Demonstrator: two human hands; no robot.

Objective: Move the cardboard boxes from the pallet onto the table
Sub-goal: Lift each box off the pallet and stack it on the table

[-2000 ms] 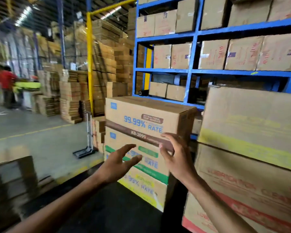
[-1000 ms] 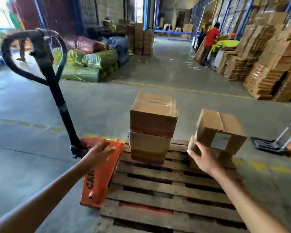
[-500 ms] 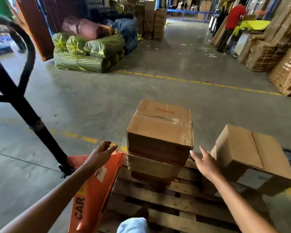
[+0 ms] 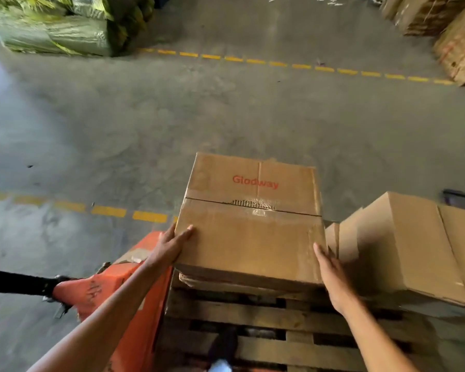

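Bracing the top Glodway box (image 4: 250, 224) between our palms, we have the left hand (image 4: 172, 244) flat against its left near corner and the right hand (image 4: 329, 272) flat against its right side, both with fingers extended, pressing inward and not curled under. The box lies straight ahead of us and slightly below, centred between the arms, with its long axis running away from us; the left hand sits a touch farther forward along the side than the right. It rests on a second box (image 4: 226, 284) whose edge just shows underneath, and that stack stands on the wooden pallet (image 4: 253, 318). Just beside it to the right sits another cardboard box (image 4: 403, 251), close enough that our right hand works in the narrow gap between the two. An orange pallet jack (image 4: 110, 294) lies against the pallet's left edge. All three boxes are closed, flaps shut, so their contents are hidden; the torn patch at the top seam looks like ripped tape, though we cannot be sure. No table is in view, so we judge a lift and a turn come next.
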